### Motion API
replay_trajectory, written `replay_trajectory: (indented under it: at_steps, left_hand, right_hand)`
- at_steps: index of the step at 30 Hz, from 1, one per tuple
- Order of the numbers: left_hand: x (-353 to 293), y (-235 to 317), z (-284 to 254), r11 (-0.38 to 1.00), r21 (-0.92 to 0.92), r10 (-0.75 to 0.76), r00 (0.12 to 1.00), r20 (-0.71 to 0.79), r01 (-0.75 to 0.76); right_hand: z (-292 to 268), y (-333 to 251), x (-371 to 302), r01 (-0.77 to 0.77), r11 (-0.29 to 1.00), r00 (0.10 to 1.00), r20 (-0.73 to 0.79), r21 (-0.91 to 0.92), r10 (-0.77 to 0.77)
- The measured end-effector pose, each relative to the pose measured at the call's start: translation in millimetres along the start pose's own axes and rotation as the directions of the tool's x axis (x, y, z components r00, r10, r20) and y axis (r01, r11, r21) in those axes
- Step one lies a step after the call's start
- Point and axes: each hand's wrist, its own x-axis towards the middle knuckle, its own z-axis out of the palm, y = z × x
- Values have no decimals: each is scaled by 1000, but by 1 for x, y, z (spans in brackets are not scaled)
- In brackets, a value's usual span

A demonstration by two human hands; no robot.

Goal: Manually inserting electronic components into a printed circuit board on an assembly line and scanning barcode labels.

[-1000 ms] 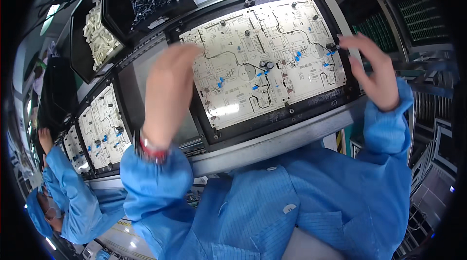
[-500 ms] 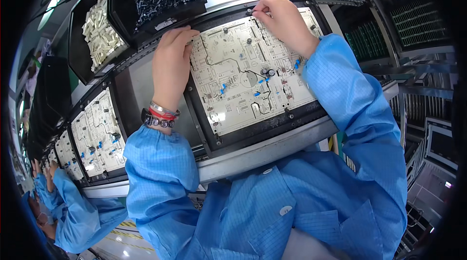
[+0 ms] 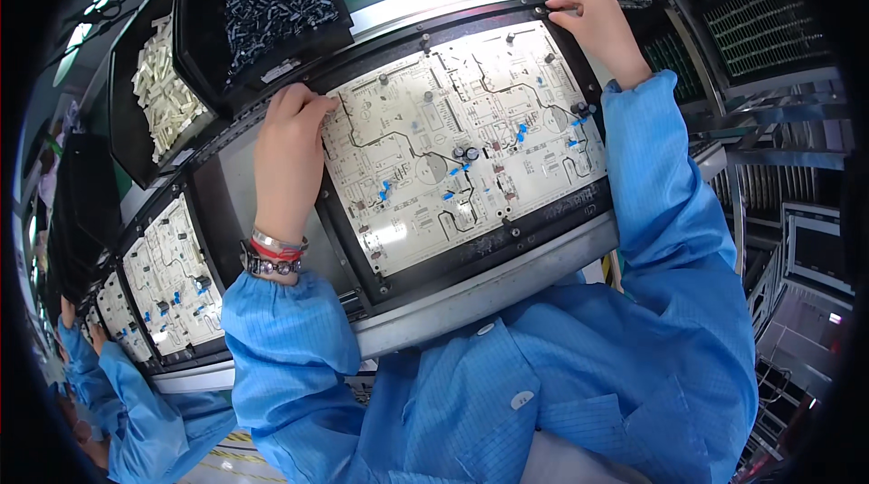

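A wide white circuit board [image 3: 407, 212], dotted with blue and black components, lies in a black carrier frame [image 3: 434, 271] in front of me. My right hand [image 3: 597, 31] is at the frame's far right edge, thumb and forefinger pinched on a small black knob [image 3: 540, 12]. At the board's far left corner rests my left hand [image 3: 291, 153], its fingers lightly bent over the edge and the thumb by the corner. Nothing shows in my left hand, though its fingertips are partly hidden.
Beyond the rail, a black bin [image 3: 339, 9] holds dark small parts, and another bin [image 3: 118, 122] holds white parts. More boards [image 3: 172, 267] in carriers line the left side, where a co-worker's sleeve [image 3: 136, 402] shows. Metal racks [image 3: 769, 40] stand at right.
My right hand has moved right along the frame's far edge, from a knob near its middle to one near its right corner. The left hand stays at the board's corner.
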Motion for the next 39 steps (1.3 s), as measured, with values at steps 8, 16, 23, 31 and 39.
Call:
replay_trajectory:
  at_steps: [8, 16, 23, 31, 39]
  left_hand:
    - [1, 3, -5, 1000, 21, -20, 996, 88, 18]
    - [5, 36, -92, 1000, 16, 22, 1000, 3, -22]
    - [30, -112, -112, 911, 321, -241, 965, -98, 260]
    - [27, -126, -85, 977, 53, -213, 960, 183, 206]
    - [34, -124, -92, 962, 176, -235, 959, 157, 207]
  right_hand:
    - [20, -17, -2, -11, 995, 999, -39, -96, 8]
    - [-30, -124, 14, 293, 940, 947, 82, 175, -310]
    - [54, -212, 84, 781, 539, 556, -42, -316, -830]
    - [87, -209, 110, 761, 603, 649, 249, -240, -719]
    - [80, -220, 113, 711, 682, 701, 263, -171, -663]
